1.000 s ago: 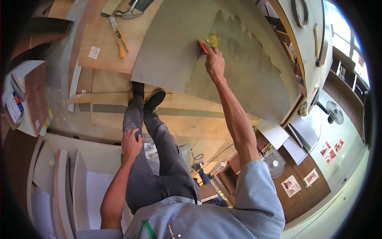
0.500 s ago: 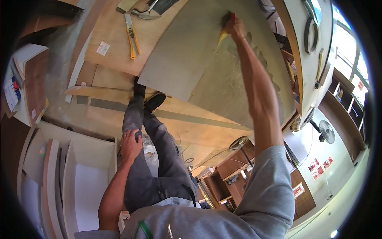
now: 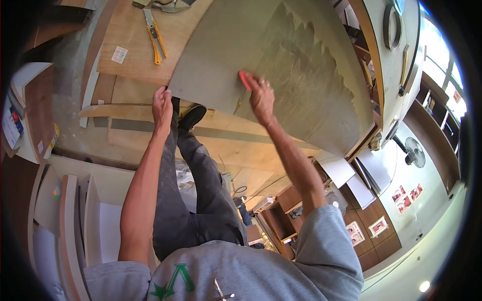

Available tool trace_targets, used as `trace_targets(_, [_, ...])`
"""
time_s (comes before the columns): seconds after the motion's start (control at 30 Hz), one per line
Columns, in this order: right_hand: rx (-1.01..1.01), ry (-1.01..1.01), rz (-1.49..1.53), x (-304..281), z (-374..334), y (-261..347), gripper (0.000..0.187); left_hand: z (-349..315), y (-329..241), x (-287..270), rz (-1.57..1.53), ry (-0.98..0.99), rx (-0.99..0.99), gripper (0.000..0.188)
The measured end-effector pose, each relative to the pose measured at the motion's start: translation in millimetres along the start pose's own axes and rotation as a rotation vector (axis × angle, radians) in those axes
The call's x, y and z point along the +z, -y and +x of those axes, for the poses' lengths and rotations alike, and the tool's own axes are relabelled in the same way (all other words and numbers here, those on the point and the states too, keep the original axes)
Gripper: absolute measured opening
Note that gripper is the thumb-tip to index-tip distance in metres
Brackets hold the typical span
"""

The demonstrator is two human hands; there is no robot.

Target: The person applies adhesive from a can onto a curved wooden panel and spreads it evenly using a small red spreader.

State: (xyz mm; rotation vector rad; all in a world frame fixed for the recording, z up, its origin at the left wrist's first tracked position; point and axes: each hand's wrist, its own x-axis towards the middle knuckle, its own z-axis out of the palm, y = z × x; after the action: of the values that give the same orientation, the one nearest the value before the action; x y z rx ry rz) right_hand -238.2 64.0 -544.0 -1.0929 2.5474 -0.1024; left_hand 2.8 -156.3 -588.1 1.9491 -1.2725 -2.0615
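While the panel (image 3: pixel 213 70) is pinched at its near-left corner by the left hand (image 3: pixel 161 109), a scraper (image 3: pixel 244 80) is gripped in the right hand (image 3: pixel 262 103). Laid past its left edge: cutter (image 3: pixel 155 42).

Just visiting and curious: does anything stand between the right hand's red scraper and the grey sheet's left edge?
Nothing visible does. The right hand holds the red scraper over the grey sheet; the yellow-handled cutter lies beyond that edge, and the left hand is at the near left corner.

A hammer (image 3: pixel 172 6), utility knife (image 3: pixel 154 34) and plywood (image 3: pixel 128 31) show a woodworking workshop
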Motion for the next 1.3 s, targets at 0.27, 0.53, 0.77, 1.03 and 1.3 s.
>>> trace_targets(0.27, [0.226,0.192,0.424,21.5,-121.7,55.6,0.046,23.7,8.0,7.2,-0.134,0.015,-0.099,0.043])
trace_targets(0.53, [0.209,-0.141,0.785,-62.2,39.5,-3.6,0.037,7.9,2.7,-8.1,-0.127,0.158,-0.066,0.043])
trace_targets(0.77, [0.063,-0.173,0.055,-33.0,116.6,-14.2,0.044,-6.9,-28.3,-1.1,0.004,0.291,-0.014,0.038])
trace_targets(1.03, [0.630,-0.056,0.166,-26.2,171.4,-83.6,0.037,44.7,-108.1,14.0,-0.056,0.643,-0.084,0.058])
trace_targets(1.3, [0.033,-0.177,0.029,-53.0,295.3,-55.2,0.033,59.8,-127.5,52.7,-0.014,0.810,0.048,0.067])
